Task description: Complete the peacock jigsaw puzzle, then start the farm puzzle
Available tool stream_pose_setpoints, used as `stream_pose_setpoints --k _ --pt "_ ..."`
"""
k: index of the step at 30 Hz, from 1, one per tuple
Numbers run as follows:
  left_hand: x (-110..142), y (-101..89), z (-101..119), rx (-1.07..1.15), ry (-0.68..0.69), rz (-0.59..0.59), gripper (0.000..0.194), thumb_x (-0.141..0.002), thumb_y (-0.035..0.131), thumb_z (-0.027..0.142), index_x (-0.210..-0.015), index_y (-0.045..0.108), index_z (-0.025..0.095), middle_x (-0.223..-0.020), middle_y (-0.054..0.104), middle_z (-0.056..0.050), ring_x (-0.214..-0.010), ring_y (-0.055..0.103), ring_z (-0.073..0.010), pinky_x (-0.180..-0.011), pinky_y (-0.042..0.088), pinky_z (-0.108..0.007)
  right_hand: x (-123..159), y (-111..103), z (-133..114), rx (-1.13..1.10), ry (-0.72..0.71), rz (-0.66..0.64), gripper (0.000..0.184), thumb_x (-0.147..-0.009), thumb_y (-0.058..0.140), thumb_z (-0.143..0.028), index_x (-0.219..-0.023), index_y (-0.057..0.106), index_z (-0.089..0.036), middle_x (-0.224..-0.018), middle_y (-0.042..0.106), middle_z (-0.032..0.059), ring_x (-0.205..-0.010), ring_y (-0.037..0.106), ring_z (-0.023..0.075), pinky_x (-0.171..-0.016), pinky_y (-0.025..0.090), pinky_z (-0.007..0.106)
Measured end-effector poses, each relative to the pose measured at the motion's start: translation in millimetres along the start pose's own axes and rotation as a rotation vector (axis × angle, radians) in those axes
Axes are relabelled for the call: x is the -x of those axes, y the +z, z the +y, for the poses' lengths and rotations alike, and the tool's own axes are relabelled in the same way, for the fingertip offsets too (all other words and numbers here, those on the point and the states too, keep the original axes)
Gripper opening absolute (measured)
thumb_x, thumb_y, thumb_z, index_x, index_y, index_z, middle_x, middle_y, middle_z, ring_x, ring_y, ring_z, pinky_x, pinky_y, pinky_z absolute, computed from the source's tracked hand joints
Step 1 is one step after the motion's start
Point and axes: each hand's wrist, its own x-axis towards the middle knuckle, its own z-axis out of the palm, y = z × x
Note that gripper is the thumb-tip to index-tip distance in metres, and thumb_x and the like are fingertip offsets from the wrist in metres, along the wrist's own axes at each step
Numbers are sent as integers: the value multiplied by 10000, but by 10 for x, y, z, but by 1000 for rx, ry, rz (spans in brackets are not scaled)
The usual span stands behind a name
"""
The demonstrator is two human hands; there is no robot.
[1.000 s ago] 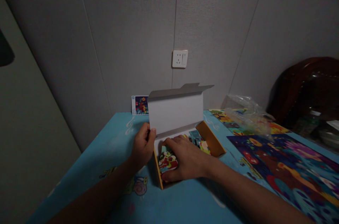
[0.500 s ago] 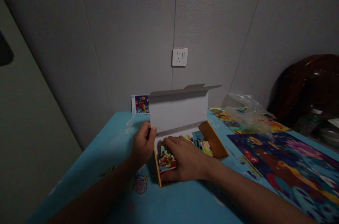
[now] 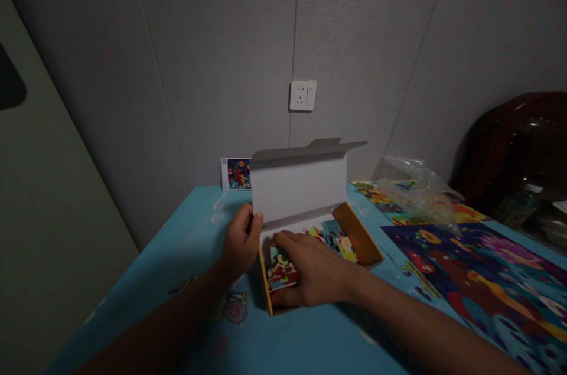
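Note:
An orange cardboard box point(image 3: 359, 240) lies on the blue table point(image 3: 186, 239) with its white lid point(image 3: 299, 186) standing upright. My left hand point(image 3: 239, 242) grips the box's left end, thumb against the lid's edge. My right hand point(image 3: 312, 268) reaches into the box, fingers curled over a stack of colourful puzzle pieces point(image 3: 280, 273). More pieces point(image 3: 339, 239) lie in the box beyond my fingers.
A colourful puzzle sheet point(image 3: 482, 280) covers the table's right side, with a crumpled clear plastic bag point(image 3: 414, 189) behind it. A small picture card point(image 3: 237, 174) leans against the grey wall, below a socket point(image 3: 302, 95). A dark wooden chair point(image 3: 518, 144) stands at right.
My right hand has shifted slightly over the pieces in the box. The lid tilted a little. My left hand has stayed on the box.

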Motion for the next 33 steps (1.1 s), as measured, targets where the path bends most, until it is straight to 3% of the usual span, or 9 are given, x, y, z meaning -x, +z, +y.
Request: stream_pose_setpoints --k 13,23,33 --pt "28 -1 -87 12 -36 -12 224 -917 459 347 -745 420 209 -627 407 50 -560 416 -113 -525 330 -223 -3 9 6 -57 -10 -32 583 -670 726 -510 -1080 557 -132 -1071 628 150 -957 579 293 -818 445 412" --pt "28 -2 -80 -5 -39 -11 222 -918 458 360 -760 443 205 -637 431 43 -567 436 -115 -537 353 -223 7 -96 27 -131 -88 -39 603 -643 747 -470 -1130 571 -160 -1063 644 107 -928 601 268 -819 445 396" --pt "45 7 -112 -31 -22 -49 247 -918 463 372 -737 420 210 -640 417 41 -575 432 -120 -538 348 -226 17 -217 72 -247 -35 -86 530 -614 778 -388 -1087 621 -206 -944 695 28 -812 632 196 -729 439 296"
